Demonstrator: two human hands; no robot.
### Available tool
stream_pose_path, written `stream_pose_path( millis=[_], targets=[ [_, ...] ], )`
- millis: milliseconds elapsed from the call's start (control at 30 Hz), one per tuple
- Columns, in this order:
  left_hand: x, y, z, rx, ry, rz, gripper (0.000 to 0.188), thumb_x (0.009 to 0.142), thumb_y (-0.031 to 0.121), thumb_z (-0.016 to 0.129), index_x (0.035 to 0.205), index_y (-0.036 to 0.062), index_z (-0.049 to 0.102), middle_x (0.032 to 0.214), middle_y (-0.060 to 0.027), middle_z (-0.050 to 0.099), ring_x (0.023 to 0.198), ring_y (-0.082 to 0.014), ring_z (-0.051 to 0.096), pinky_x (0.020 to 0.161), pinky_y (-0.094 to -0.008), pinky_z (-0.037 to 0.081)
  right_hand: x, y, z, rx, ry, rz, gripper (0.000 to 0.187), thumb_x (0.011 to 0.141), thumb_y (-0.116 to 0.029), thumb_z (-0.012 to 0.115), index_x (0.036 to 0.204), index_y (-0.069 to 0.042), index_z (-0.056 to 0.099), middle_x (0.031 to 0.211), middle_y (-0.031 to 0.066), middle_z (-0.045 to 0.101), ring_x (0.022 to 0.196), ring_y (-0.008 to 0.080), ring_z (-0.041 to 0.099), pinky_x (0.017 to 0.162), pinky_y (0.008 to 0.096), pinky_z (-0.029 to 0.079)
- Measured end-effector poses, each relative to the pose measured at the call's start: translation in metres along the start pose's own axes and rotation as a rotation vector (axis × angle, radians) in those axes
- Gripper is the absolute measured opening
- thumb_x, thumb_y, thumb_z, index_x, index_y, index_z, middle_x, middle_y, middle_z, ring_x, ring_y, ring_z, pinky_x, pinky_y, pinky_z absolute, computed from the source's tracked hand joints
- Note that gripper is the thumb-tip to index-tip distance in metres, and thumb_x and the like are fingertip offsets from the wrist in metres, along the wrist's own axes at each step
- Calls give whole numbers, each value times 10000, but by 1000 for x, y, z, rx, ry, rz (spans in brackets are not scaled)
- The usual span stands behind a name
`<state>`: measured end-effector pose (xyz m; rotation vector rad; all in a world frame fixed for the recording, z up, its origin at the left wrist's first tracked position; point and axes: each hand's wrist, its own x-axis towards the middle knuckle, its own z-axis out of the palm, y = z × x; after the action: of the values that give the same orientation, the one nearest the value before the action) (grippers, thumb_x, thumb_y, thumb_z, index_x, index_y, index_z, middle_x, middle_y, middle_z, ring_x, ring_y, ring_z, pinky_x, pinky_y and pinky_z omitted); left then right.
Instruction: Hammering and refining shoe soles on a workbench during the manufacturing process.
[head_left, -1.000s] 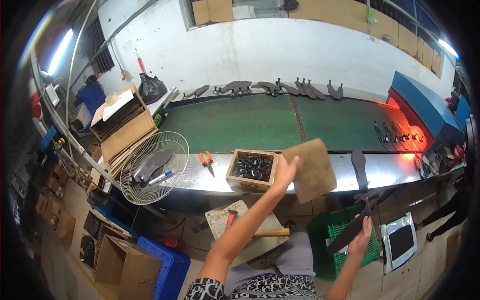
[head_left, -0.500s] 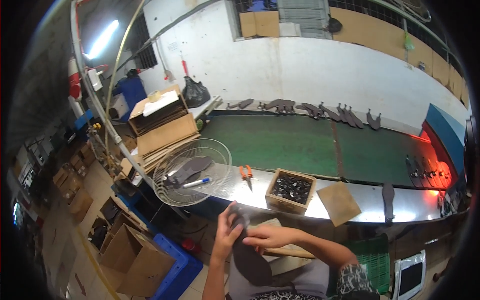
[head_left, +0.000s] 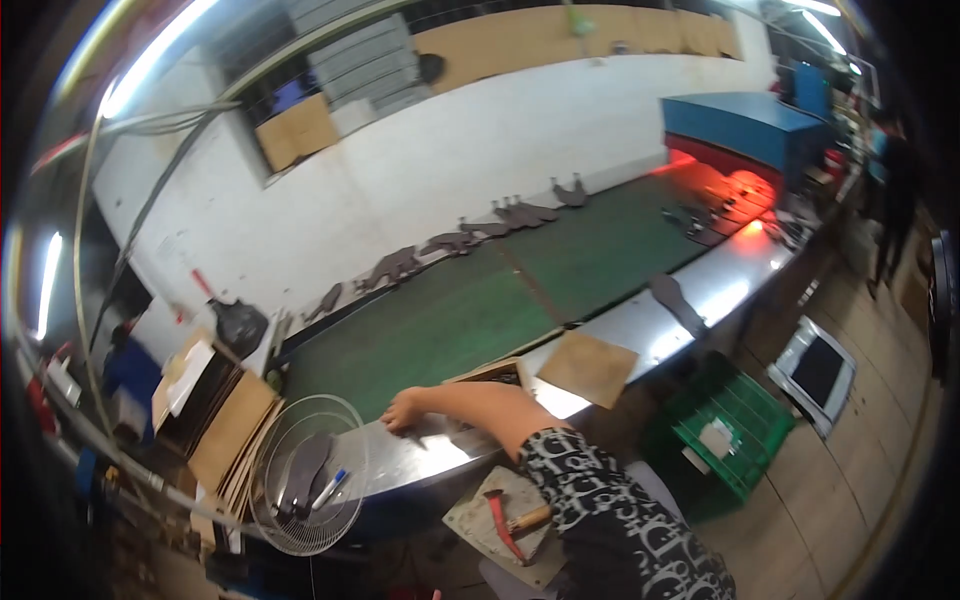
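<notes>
My right hand (head_left: 403,410) reaches over the metal ledge (head_left: 437,450) with its fingers curled down on the pliers, whose orange handles are hidden under it. My forearm partly covers the wooden box (head_left: 497,374) of small dark pieces. My left hand is out of view below the lower edge, along with the dark sole-shaped piece. In front of me a hammer (head_left: 502,525) with a red head lies on a pale block (head_left: 470,520). Left of my right hand, a round wire guard (head_left: 352,415) holds a dark sole-shaped piece (head_left: 308,462) and a blue-and-white marker (head_left: 330,489).
A green conveyor belt (head_left: 430,320) runs to a blue heater hood (head_left: 735,120) with red glow. Dark soles (head_left: 520,214) line its far edge. A cardboard square (head_left: 585,365) and another sole (head_left: 677,303) lie on the ledge. A green crate (head_left: 715,430) stands right; stacked cardboard (head_left: 232,425) stands left.
My right hand has left the sole and reached forward to the pliers on the ledge. My left hand and the sole have dropped out of view. The view has swung right, and the hammer's head now shows.
</notes>
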<state>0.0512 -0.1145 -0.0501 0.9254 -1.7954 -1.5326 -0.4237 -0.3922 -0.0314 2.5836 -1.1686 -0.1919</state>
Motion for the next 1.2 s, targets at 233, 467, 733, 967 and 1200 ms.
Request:
stream_pose_path(
  millis=[233,467,733,967,1200],
  targets=[
    [-24,13,11,-42,181,99,364,1015,187,492,1315,-18,472,1215,-182,627,1066,-187,587,962,-340,435,-26,-31,-80,130,-57,-86,247,783,-231,608,1013,-141,621,1020,66,659,974,294,632,839,444,502],
    [7,123,50,-34,210,295,392,978,279,501,1051,-106,526,1034,-243,693,1083,-280,625,1056,-409,354,-135,-120,-148,840,497,670,276,901,-140,595,1119,-9,485,996,199,658,867,328,663,752,386,510],
    [28,179,99,-337,-159,-15,208,943,123,571,1025,-51,650,1004,-113,727,934,-137,657,863,-265,485,-229,-237,-224,2203,237,466,373,863,-194,644,1137,57,632,1186,168,644,1098,254,606,968,331,438],
    [18,194,122,-346,-369,-199,245,949,179,619,1023,-50,667,951,-95,731,858,-95,645,787,-242,502,-289,-250,-272,1960,36,312,292,749,7,572,1012,-4,697,1229,125,607,1049,180,580,917,331,447],
    [19,195,138,-411,-512,-322,237,945,167,627,1034,-46,680,930,-85,736,827,-70,640,729,-219,496,-301,-263,-309,1271,-187,392,162,774,-166,566,773,-14,624,1188,136,596,1102,223,532,1054,456,230]
  ],
)
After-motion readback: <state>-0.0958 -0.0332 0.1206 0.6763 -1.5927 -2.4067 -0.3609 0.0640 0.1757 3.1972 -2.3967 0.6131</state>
